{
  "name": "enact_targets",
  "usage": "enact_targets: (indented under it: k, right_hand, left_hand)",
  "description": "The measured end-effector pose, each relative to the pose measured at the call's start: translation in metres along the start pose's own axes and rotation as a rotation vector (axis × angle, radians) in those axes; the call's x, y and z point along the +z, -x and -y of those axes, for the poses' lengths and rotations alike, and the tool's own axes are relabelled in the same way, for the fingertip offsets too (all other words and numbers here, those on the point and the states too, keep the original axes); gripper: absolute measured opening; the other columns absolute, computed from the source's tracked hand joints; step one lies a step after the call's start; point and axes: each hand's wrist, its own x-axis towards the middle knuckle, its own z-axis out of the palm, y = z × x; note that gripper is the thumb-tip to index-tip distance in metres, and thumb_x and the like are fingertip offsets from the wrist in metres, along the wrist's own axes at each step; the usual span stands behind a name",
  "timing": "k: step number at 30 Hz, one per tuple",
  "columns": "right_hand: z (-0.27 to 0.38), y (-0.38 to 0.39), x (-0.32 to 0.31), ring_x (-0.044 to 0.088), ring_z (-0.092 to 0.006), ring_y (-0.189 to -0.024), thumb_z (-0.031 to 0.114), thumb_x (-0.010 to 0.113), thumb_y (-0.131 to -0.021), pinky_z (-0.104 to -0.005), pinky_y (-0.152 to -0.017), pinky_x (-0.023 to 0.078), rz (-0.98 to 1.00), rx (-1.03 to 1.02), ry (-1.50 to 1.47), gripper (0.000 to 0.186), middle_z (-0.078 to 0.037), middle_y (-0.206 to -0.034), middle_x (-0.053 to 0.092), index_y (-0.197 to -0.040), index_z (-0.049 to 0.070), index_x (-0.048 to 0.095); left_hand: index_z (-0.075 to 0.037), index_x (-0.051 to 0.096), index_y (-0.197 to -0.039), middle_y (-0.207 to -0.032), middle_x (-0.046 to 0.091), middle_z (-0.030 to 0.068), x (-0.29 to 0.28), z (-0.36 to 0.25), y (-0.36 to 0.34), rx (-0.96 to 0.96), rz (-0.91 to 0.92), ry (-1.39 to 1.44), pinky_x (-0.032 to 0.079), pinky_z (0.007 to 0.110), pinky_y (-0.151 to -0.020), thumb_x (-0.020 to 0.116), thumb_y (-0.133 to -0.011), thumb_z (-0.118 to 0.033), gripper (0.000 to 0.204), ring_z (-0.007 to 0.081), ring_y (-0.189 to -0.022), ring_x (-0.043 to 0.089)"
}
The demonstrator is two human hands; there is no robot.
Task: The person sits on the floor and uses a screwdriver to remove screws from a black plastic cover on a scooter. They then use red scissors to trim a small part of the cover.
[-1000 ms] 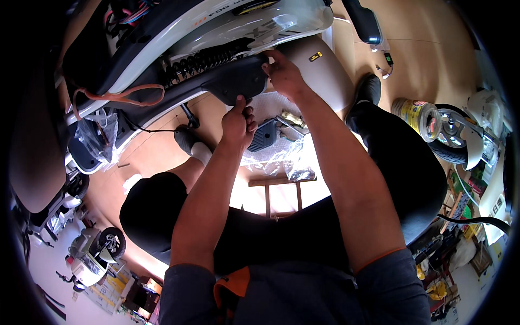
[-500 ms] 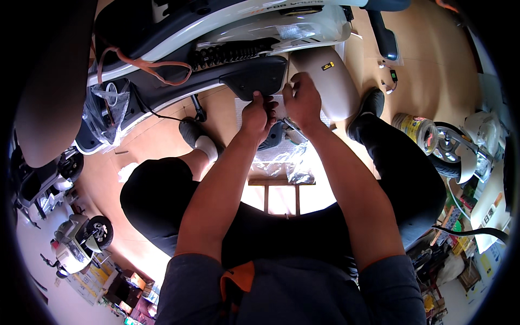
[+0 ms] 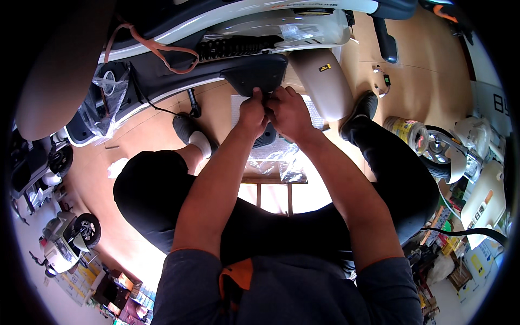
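Observation:
A black plastic side panel [image 3: 254, 73] juts from the scooter [image 3: 325, 28] in front of me, below its black coil-spring shock absorber [image 3: 238, 47]. My left hand [image 3: 252, 115] is closed at the panel's lower edge, thumb up against it. Beside it, my right hand [image 3: 294, 115] is closed too, fingers bent inward at the same edge. The hands meet at their fingertips, and whatever they grip there is hidden. Below them a black ribbed part [image 3: 264, 140] lies on clear plastic wrap [image 3: 292, 162].
A beige rounded seat-like piece [image 3: 330, 95] leans right of the panel. An orange strap [image 3: 162, 51] hangs over the scooter at left. A clear jar [image 3: 407, 134] lies to the right near a wheel [image 3: 436, 146]. Another scooter [image 3: 65, 246] stands at lower left.
My right hand has moved left and closed in against my left hand at the panel's edge. My left hand stays near the same spot. The view has shifted slightly.

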Motion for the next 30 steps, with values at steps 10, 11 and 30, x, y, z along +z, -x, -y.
enact_targets:
  k: [10, 11, 30]
  right_hand:
    - [-0.001, -0.003, 0.009, 0.061, -0.0315, -0.093, 0.018, 0.078, -0.072, -0.0450, -0.078, 0.053, 0.030, 0.038, -0.007, 0.016, -0.005, -0.096, 0.061, -0.087, 0.018, 0.075]
    - [-0.003, -0.003, 0.010, 0.061, -0.0317, -0.093, 0.018, 0.078, -0.072, -0.0452, -0.078, 0.053, 0.035, 0.043, -0.006, 0.017, -0.006, -0.096, 0.061, -0.088, 0.018, 0.075]
    - [-0.027, -0.012, 0.001, 0.073, -0.0320, -0.080, 0.012, 0.067, -0.097, -0.0410, -0.073, 0.057, -0.202, 0.422, -0.359, 0.016, -0.017, -0.091, 0.072, -0.108, 0.002, 0.062]
  left_hand:
    - [-0.001, 0.058, -0.130, -0.125, 0.066, 0.0121, 0.011, -0.005, 0.010, -0.007, 0.005, 0.044, 0.055, 0.038, -0.098, 0.039, -0.115, -0.037, 0.043, 0.0229, -0.113, 0.065]
    - [-0.001, 0.058, -0.131, -0.126, 0.066, 0.0122, 0.011, -0.006, 0.011, -0.010, 0.011, 0.032, 0.055, 0.038, -0.099, 0.039, -0.115, -0.037, 0.043, 0.0229, -0.114, 0.065]
    - [-0.009, 0.064, -0.117, -0.102, 0.075, 0.0075, 0.004, -0.007, 0.006, -0.042, -0.082, 0.093, 0.038, 0.025, -0.057, 0.049, -0.112, -0.039, 0.034, 0.0099, -0.063, 0.045]
